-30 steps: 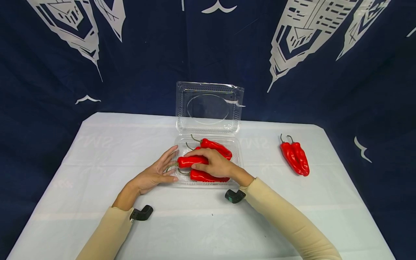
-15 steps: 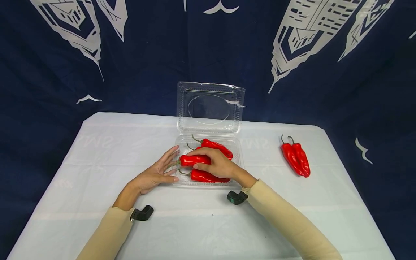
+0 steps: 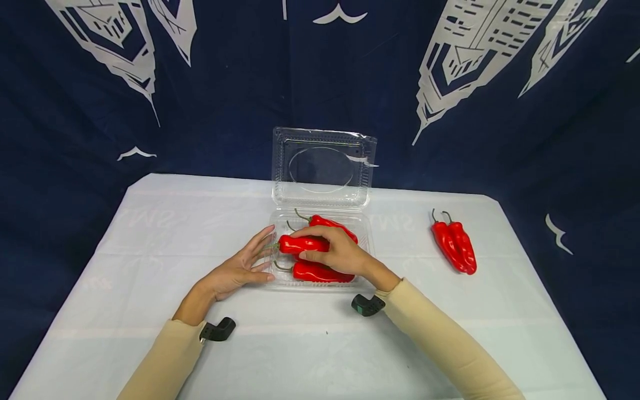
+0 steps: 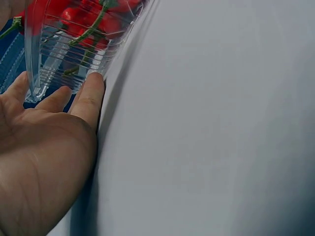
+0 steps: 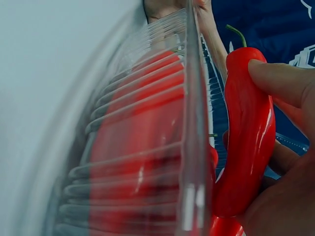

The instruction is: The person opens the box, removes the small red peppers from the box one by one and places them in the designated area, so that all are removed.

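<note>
My right hand (image 3: 345,255) grips a long red pepper (image 3: 295,244) with thumb and fingers, over the clear plastic container (image 3: 368,236). In the right wrist view, this held pepper (image 5: 248,123) is above the container's rim, its green stem away from the palm. More red peppers lie inside: one at the front (image 3: 320,272), one at the back (image 3: 325,221), and others partly hidden by my hand. My left hand (image 3: 235,269) has its fingers spread at the container's left side. In the left wrist view, a fingertip (image 4: 94,81) rests against the ribbed wall.
The container's clear lid (image 3: 322,166) stands raised at the back. Two red peppers (image 3: 448,244) lie side by side on the right of the white-covered table (image 3: 400,344). A dark blue printed cloth (image 3: 240,83) hangs behind the table.
My right hand and the pepper in it have shifted slightly right and away from me over the container. My left hand stays at the container's left side.
</note>
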